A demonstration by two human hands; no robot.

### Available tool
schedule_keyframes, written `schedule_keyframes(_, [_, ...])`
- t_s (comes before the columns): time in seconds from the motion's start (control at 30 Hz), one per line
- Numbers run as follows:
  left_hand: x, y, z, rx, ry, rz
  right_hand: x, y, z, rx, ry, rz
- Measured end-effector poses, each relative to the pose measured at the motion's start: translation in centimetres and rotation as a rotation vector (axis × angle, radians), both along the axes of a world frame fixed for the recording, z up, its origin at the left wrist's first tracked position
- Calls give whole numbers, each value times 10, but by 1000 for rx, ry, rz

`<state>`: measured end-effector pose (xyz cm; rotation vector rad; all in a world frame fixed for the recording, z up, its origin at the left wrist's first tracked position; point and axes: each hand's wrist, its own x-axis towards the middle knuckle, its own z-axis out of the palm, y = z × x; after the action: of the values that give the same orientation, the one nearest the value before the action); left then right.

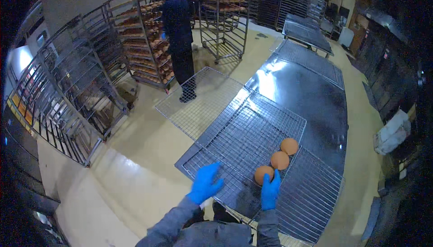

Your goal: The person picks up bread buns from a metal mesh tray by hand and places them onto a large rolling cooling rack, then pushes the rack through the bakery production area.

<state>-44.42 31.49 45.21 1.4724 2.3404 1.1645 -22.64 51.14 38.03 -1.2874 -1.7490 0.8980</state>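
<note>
Right up close, two grey sleeves reach in, and the hands are apart, both in smooth blue gloves. The left hand [205, 184] is open, thumb away from the fingers, palm over the near left part of a wire grid [239, 132], with nothing in its grasp. Over to the right hand [270, 192]: fingers partly bent, tips against the near edge of the closest brown round [262, 174]; whether they actually grip it, I cannot tell.

That round sits between the hands, much nearer the right one. Just beyond it comes the middle brown round [279, 160], then the far brown round [289, 146], the three making a slanting row along the grid's right side. All are matte, plain and circular.

Thin shiny wires cross in small squares on that grid, and a barred rack [311, 193] lies to its right. Underneath, a dark, glossy metal table [320, 107] throws back white glare. Left of it, another wire grid [203, 98] juts out above the pale floor [112, 174].

Farther off, a person in dark clothing [177, 25] stands beside a tall metal trolley [144, 39] stacked with brown baked goods.
</note>
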Motion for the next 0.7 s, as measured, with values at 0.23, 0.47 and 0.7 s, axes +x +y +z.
schedule_keyframes(0.23, [54,126,-42,42,230,-430,-4,89,47,296,-152,-119])
schedule_keyframes(0.47, [74,152,-34,33,139,-334,-12,193,37,294,-629,-105])
schedule_keyframes(0.7, [52,177,-52,-58,63,-332,-32,210,44,128,-769,122])
